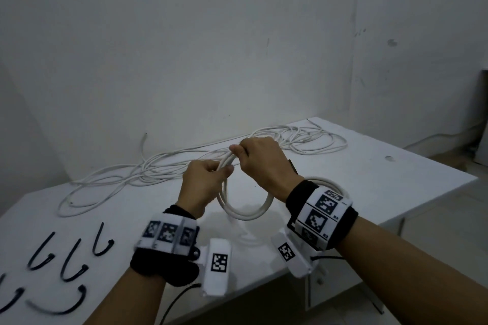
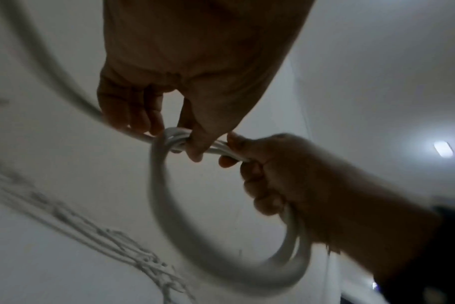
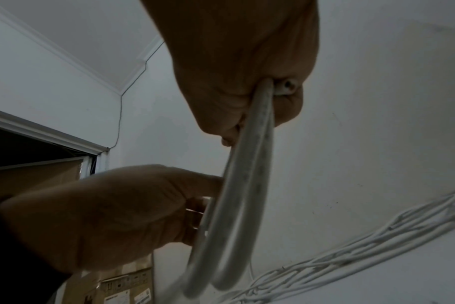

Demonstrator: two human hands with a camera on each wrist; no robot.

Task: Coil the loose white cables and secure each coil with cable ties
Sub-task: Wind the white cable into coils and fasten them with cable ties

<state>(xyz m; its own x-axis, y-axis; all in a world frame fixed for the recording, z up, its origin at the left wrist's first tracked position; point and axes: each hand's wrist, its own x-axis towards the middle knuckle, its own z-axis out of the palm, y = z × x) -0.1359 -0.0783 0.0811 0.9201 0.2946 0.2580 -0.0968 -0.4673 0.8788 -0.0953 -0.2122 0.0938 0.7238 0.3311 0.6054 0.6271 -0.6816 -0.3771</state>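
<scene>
A small coil of thick white cable (image 1: 248, 212) hangs above the white table (image 1: 369, 166), held at its top by both hands. My left hand (image 1: 208, 179) grips the coil's left upper part, fingers curled round the strands (image 2: 174, 142). Just to its right, my right hand (image 1: 260, 155) grips the top of the same coil (image 3: 247, 185); the cable's cut end (image 3: 286, 87) shows in its fist. One strand loops past my right wrist (image 1: 330, 183). Loose white cables (image 1: 184, 163) lie tangled along the table's back. Several black cable ties (image 1: 66, 266) lie at front left.
The table stands against a plain white wall (image 1: 237, 34). Its front edge (image 1: 264, 285) runs just under my wrists, and its right corner (image 1: 475, 179) drops to the floor. Cardboard boxes (image 3: 117, 288) and a dark doorway (image 3: 26, 148) show in the right wrist view.
</scene>
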